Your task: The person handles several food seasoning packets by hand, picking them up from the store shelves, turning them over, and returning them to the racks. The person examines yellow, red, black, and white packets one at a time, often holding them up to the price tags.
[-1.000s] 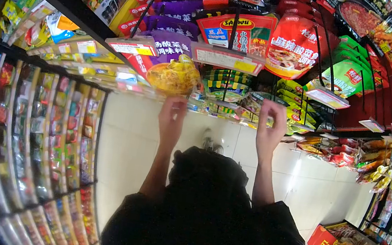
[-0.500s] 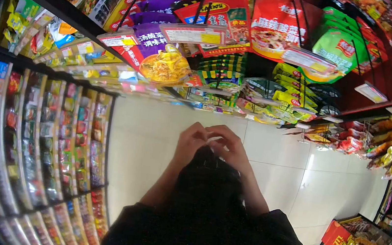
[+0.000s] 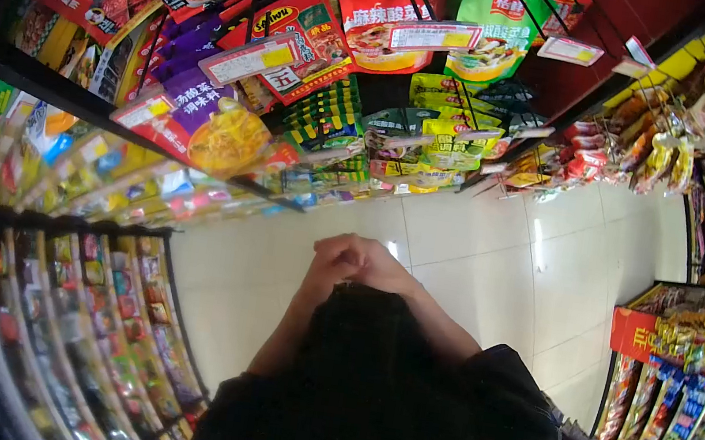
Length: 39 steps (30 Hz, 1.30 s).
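Observation:
My left hand (image 3: 332, 260) and my right hand (image 3: 378, 263) are clasped in front of my dark clothing, low in the middle of the head view. Their fingers are closed against each other, and no object shows in them. Neither hand touches the goods. Beyond them hang seasoning packets: a purple packet (image 3: 206, 116), a red packet (image 3: 388, 20) and a green packet (image 3: 493, 34). Below these is a yellow-green packet (image 3: 459, 141).
Price tags (image 3: 434, 37) stick out on hooks ahead of me. Shelves of small packets (image 3: 100, 311) stand at left. At right are hanging snack bags (image 3: 654, 162) and a display with a red box (image 3: 633, 335). Pale floor tiles (image 3: 475, 236) lie between.
The view has swung to the right, so the shelf goods shift left and more of the right-hand display shows. My hands went from fingertips touching to clasped together.

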Each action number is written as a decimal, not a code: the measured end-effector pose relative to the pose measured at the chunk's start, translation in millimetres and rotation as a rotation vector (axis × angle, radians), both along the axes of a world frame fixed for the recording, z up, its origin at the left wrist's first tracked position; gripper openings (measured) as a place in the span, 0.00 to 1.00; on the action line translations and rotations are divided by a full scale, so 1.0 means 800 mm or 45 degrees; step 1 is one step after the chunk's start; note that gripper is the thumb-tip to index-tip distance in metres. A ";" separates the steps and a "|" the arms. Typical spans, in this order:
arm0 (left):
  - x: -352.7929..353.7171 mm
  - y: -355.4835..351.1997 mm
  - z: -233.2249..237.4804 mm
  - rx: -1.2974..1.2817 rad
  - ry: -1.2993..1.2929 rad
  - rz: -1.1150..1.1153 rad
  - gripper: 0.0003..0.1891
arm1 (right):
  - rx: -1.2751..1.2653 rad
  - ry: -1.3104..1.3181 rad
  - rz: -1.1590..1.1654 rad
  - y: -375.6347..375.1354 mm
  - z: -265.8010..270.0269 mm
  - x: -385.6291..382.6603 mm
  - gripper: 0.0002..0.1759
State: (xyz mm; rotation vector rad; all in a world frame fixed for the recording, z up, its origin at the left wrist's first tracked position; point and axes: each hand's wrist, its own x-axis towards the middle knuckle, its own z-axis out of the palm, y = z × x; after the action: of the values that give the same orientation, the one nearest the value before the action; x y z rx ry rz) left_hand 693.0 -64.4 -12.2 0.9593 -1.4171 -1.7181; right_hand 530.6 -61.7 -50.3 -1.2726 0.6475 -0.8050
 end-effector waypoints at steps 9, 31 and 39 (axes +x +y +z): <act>0.064 0.008 -0.024 0.408 0.837 -0.228 0.13 | 0.230 -0.115 0.215 0.026 0.005 0.022 0.18; 0.219 -0.056 -0.048 0.119 0.061 0.952 0.07 | 0.056 0.345 -0.186 0.047 -0.041 0.081 0.19; 0.290 -0.140 -0.027 -0.690 -0.516 1.279 0.24 | 0.142 0.414 -0.200 0.044 -0.060 0.045 0.17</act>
State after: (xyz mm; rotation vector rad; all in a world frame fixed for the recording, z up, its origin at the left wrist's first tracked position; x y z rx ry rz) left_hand 924.7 -176.4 -34.1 1.3954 -1.1884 -0.3952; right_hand 566.3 -26.6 -98.2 -1.2725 1.0507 -0.6835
